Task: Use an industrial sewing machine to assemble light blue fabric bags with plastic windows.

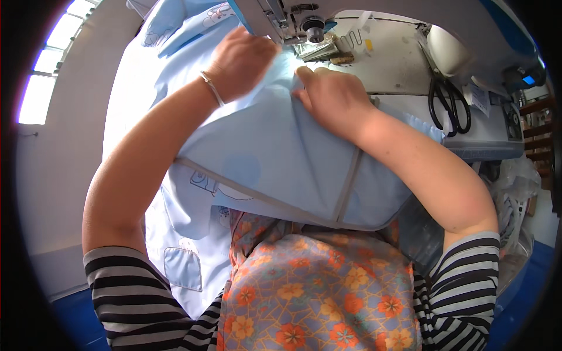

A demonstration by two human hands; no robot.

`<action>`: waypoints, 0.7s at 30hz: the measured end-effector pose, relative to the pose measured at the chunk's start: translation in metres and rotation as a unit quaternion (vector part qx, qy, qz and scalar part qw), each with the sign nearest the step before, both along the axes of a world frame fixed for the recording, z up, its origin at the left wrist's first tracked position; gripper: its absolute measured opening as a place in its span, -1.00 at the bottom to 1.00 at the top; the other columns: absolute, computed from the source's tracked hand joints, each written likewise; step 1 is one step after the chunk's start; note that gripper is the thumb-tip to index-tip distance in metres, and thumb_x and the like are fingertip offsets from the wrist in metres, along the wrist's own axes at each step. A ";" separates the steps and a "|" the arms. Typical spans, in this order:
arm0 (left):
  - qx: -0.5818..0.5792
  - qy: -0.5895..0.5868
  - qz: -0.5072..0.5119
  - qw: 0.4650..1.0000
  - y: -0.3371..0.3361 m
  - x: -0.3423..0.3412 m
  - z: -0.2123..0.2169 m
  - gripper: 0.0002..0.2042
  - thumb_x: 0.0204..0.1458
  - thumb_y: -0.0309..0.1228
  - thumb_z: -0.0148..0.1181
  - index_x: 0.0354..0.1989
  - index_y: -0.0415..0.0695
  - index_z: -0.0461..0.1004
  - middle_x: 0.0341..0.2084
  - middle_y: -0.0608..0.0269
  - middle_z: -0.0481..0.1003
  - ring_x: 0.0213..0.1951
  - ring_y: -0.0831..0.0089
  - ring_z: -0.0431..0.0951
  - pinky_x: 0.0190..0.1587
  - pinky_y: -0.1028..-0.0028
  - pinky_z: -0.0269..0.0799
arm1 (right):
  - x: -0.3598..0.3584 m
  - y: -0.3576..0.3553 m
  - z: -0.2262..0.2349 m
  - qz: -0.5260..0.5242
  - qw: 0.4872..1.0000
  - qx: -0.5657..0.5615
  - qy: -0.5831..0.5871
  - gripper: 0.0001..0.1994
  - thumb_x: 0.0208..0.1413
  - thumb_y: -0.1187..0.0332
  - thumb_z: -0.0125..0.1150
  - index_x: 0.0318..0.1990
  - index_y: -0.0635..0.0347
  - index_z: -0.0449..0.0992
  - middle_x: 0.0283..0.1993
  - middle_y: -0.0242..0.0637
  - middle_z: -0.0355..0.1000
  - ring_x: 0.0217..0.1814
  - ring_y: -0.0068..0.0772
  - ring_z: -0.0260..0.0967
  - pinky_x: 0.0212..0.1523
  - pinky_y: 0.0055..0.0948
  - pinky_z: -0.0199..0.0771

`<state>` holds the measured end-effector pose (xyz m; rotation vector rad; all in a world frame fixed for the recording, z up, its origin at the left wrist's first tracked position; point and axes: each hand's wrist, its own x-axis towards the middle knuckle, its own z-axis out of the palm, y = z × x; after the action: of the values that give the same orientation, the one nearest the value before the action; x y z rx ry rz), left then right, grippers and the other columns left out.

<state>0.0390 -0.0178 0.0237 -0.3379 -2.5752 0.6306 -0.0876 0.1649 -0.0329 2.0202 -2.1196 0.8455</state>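
Light blue fabric point(281, 149) lies beneath both forearms, its far part bunched up under the head of the sewing machine point(462, 20), the near part coming over the floral apron point(316, 292). The lap probably takes some of the cloth's weight so it doesn't drag. Grey binding point(252, 188) runs along the near edge, and a second strip crosses toward the right forearm.

Right hand point(331, 96): thumb and index closed on a fold of the fabric, just short of the lit spot below the machine head; likely pinched there to control the fold close in. Left hand point(243, 63): curled over the cloth on the other side, blurred; can't tell whether it's gripping or only pressing. Hands either side of that spot presumably keep the cloth between them flat.

More printed cloth point(219, 16) is piled up beyond the left hand. White fabric point(155, 248) with a blue pocket point(182, 269) hangs at lower left.

Outward: scissors point(442, 82) on the bench point(398, 64) right of the hands, black handles facing the person, probably for easy reach. Small scraps point(321, 50) sit behind the right hand. Clear plastic bags point(518, 187) at far right, off the work.
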 end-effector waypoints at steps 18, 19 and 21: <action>0.252 0.027 0.193 0.948 0.039 0.000 -0.038 -0.80 -0.04 -0.45 0.13 -0.22 -0.13 0.57 -0.38 0.12 0.49 -0.32 0.13 0.54 -0.22 0.24 0.45 | -0.025 -0.009 0.013 0.083 0.987 0.135 -0.014 -0.77 0.13 0.30 0.09 -0.08 0.08 0.52 -0.27 -0.07 0.52 -0.20 -0.01 0.50 -0.24 -0.09 0.48; 0.287 0.059 0.156 0.943 0.034 0.001 -0.039 -0.84 -0.04 -0.41 0.15 -0.29 -0.06 0.60 -0.39 0.18 0.48 -0.34 0.16 0.54 -0.27 0.24 0.46 | -0.028 -0.005 0.019 0.086 0.987 0.136 -0.013 -0.77 0.13 0.30 0.09 -0.08 0.08 0.52 -0.27 -0.07 0.52 -0.20 -0.01 0.50 -0.24 -0.09 0.48; 0.279 0.043 0.135 0.950 0.028 -0.001 -0.038 -0.82 -0.04 -0.43 0.13 -0.27 -0.04 0.61 -0.39 0.18 0.47 -0.34 0.16 0.54 -0.27 0.23 0.46 | -0.030 0.007 0.022 0.072 0.985 0.150 0.038 -0.73 0.12 0.30 0.11 -0.01 0.02 0.52 -0.32 -0.11 0.52 -0.23 -0.01 0.49 -0.25 -0.10 0.48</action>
<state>0.0382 0.0100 -0.0148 0.2279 -2.5976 -0.0178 -0.1180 0.1724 -0.0113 2.3314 -2.1910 0.4780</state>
